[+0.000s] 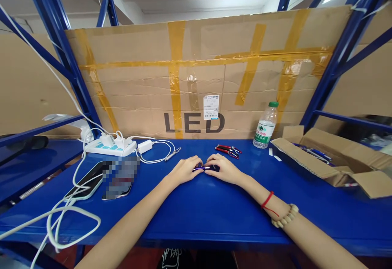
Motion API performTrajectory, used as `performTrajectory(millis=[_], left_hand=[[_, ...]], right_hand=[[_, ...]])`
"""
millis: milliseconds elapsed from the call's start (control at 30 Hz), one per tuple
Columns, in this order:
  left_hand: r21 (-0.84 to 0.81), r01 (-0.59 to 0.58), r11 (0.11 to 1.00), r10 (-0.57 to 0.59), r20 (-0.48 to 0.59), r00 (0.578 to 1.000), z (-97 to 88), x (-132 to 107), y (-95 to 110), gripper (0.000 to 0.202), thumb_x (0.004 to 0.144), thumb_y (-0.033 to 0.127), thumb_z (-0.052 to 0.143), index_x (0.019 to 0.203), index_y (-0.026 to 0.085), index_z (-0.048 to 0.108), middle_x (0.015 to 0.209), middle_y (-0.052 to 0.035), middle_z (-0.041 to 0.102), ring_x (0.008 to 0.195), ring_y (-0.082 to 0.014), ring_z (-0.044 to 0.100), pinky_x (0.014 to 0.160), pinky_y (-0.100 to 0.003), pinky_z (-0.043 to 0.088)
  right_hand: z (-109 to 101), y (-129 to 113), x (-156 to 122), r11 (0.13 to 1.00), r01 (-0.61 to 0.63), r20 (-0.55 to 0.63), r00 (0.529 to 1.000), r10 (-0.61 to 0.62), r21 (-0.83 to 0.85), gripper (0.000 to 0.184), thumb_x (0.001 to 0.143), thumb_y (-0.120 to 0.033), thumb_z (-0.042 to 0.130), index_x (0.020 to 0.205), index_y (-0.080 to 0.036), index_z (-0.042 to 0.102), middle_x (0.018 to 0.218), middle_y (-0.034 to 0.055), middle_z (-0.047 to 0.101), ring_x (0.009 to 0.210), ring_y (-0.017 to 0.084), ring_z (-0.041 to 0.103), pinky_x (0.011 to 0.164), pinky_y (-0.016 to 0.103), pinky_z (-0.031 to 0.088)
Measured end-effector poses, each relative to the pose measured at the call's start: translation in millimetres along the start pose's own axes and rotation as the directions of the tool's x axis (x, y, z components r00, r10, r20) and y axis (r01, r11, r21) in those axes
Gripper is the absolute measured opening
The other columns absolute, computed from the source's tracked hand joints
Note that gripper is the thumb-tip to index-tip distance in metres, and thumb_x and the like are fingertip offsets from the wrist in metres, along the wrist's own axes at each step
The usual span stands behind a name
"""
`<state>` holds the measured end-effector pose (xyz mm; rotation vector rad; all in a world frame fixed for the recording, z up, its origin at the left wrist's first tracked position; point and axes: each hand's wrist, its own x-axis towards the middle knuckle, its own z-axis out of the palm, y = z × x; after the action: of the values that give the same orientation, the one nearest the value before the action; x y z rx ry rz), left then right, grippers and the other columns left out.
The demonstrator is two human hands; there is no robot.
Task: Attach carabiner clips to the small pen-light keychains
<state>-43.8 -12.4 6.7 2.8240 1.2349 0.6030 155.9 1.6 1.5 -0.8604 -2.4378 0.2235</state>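
Near the middle of the blue shelf, both hands meet on a pen (200, 168) with a blue-purple barrel, a silver middle and a dark end. My left hand (184, 170) has its fingers closed around the pen's left part. The fingers of my right hand (226, 170) pinch it from the other side, close to the dark end. It lies level, just at or above the surface; I cannot tell whether it touches. Just beyond the hands is a small group of red and black pens (228, 151). Parts of the held pen are hidden by the fingers.
An open cardboard box (318, 171) with several pens stands at the right, beside a water bottle (266, 128). On the left are a power strip (107, 146), two phones (88, 181) and loose white cables (76, 209). A large cardboard sheet (147, 97) closes the back.
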Motion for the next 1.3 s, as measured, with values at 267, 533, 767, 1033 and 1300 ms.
performTrajectory(millis=[267, 533, 767, 1033, 1300], left_hand=[[0.042, 0.066, 0.997, -0.065, -0.021, 0.998, -1.5, -2.7, -5.3, 0.022, 0.084, 0.038, 0.043, 0.088, 0.02, 0.055, 0.088, -0.0011, 0.056, 0.075, -0.0129, 0.056, 0.057, -0.02, 0.039], [0.025, -0.006, 1.0, 0.009, -0.116, 0.993, -3.3, -5.7, 0.9, 0.019, 0.087, 0.032, 0.039, 0.092, 0.02, 0.053, 0.089, -0.0015, 0.057, 0.082, -0.013, 0.056, 0.065, -0.02, 0.04], [-0.009, -0.06, 0.998, 0.058, -0.145, 0.988, -2.4, -5.1, 4.5, 0.02, 0.088, 0.031, 0.038, 0.095, 0.02, 0.053, 0.089, -0.0019, 0.058, 0.081, -0.0123, 0.057, 0.064, -0.02, 0.04], [-0.086, 0.046, 0.995, -0.052, -0.069, 0.996, -4.6, -1.9, 0.9, 0.027, 0.085, 0.022, 0.04, 0.111, 0.025, 0.049, 0.093, -0.0009, 0.058, 0.081, -0.0125, 0.056, 0.069, -0.021, 0.041], [-0.217, 0.241, 0.946, -0.27, -0.115, 0.956, -2.4, 0.5, 1.5, 0.035, 0.085, 0.024, 0.038, 0.119, 0.027, 0.046, 0.083, 0.0005, 0.063, 0.082, -0.0153, 0.059, 0.072, -0.024, 0.043]], right_hand=[[0.2, 3.3, -0.2, 1.0, -0.017, -0.016, 1.0, 0.017, 0.003, 0.017, 0.081, -0.031, 0.053, 0.087, -0.02, 0.064, 0.09, 0.0054, 0.059, 0.084, 0.017, 0.052, 0.078, 0.032, 0.042], [2.1, -8.3, 0.5, 1.0, -0.012, -0.023, 1.0, 0.013, 0.02, 0.028, 0.087, -0.039, 0.042, 0.097, -0.021, 0.061, 0.095, 0.0047, 0.061, 0.088, 0.017, 0.053, 0.08, 0.031, 0.039], [-1.6, -17.5, 0.0, 0.995, -0.087, 0.043, 0.996, 0.085, 0.055, 0.033, 0.089, -0.041, 0.035, 0.089, -0.021, 0.061, 0.081, 0.0009, 0.064, 0.072, 0.014, 0.056, 0.068, 0.026, 0.038], [-5.4, -16.6, 0.2, 0.982, -0.186, 0.028, 0.982, 0.186, 0.002, 0.029, 0.087, -0.042, 0.037, 0.091, -0.023, 0.06, 0.084, 0.0001, 0.063, 0.073, 0.014, 0.057, 0.059, 0.023, 0.038], [-4.2, -13.5, -0.9, 0.981, -0.193, 0.001, 0.981, 0.193, -0.024, 0.032, 0.086, -0.047, 0.039, 0.097, -0.027, 0.062, 0.097, -0.0007, 0.064, 0.085, 0.016, 0.059, 0.067, 0.024, 0.041]])
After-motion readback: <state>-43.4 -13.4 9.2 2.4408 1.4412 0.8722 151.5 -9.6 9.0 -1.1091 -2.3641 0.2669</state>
